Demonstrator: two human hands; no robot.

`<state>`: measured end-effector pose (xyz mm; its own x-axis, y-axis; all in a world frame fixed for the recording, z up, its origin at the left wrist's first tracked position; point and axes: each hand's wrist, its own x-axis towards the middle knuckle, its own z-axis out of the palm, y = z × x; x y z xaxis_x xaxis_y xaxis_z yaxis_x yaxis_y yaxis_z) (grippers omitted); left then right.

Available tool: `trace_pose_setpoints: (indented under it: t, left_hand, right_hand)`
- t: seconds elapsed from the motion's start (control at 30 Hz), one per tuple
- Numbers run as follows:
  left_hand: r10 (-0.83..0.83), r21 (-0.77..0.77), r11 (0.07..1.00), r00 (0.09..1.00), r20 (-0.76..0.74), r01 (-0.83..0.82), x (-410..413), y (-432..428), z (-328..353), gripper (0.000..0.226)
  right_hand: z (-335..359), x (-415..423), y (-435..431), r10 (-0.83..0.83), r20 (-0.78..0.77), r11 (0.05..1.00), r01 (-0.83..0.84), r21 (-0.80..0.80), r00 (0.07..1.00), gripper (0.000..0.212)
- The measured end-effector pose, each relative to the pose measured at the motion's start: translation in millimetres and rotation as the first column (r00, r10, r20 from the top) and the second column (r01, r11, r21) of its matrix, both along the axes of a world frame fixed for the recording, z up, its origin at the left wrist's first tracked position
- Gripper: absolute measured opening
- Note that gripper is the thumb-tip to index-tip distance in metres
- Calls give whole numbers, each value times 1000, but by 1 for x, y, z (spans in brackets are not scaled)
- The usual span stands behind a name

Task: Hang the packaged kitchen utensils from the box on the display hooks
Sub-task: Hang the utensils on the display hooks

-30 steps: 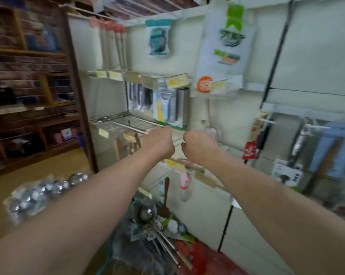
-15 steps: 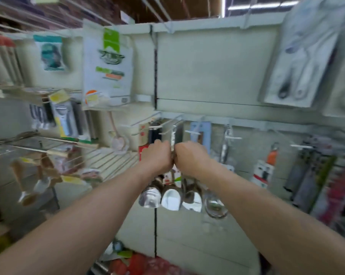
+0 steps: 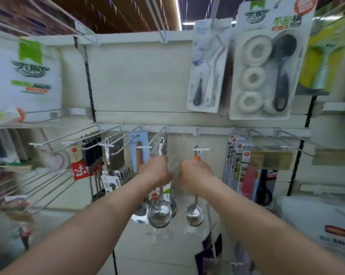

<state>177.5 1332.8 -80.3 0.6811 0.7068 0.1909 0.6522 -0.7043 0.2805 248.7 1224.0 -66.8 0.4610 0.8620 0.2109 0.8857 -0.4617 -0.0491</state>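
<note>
Both my arms reach up to the display wall. My left hand (image 3: 154,171) grips the handles of several steel ladles (image 3: 159,214) in clear plastic sleeves, whose tops hang on a white wire hook (image 3: 157,135). My right hand (image 3: 195,172) grips the handle of another packaged ladle (image 3: 194,215), just below a hook (image 3: 200,149) with an orange-tipped item on it. A clear sleeve (image 3: 174,163) stretches between my two hands. The box is out of sight.
Hooks to the left carry black-handled utensils (image 3: 92,155) and steel tools (image 3: 114,153). Carded brush sets (image 3: 263,68) hang above right, boxed goods (image 3: 241,167) to the right. Bare wire hooks (image 3: 48,185) jut out at lower left. A white bag (image 3: 322,221) sits at right.
My view has swung right and up along the wall. My hands, close together before, have moved apart, each now at its own hook with ladles hanging below.
</note>
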Motion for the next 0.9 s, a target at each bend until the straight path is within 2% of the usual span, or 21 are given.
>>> trace_pose_setpoints:
  t: [0.23, 0.4, 0.5, 0.6, 0.77, 0.83, 0.9]
  left_hand:
    - [-78, -114, 990, 995, 70, 85, 45, -7, 2, 44]
    - [-105, -180, 974, 976, 193, 140, 69, 0, 4, 55]
    - [-135, -203, 963, 968, 211, 178, 78, 3, 8, 57]
    - [-156, -215, 956, 968, 198, 198, 82, 9, 6, 54]
    - [-154, -199, 964, 980, 126, 177, 78, 26, -6, 50]
    - [-142, -218, 962, 984, 112, 163, 74, 31, -9, 52]
    - [-132, -232, 961, 986, 104, 153, 69, 33, -11, 54]
  right_hand:
    - [-7, 58, -17, -167, -187, 975, 191, 117, 968, 28]
    - [-8, 78, -8, -183, -399, 956, 257, 140, 899, 37]
    - [-11, 85, 2, -202, -480, 949, 292, 121, 854, 49]
    - [-19, 88, 15, -162, -556, 948, 284, 141, 815, 52]
    - [-32, 89, 34, -64, -619, 956, 226, 187, 783, 16]
    - [-33, 87, 38, -43, -643, 945, 240, 223, 765, 12]
    - [-35, 86, 40, -27, -646, 933, 251, 257, 763, 19]
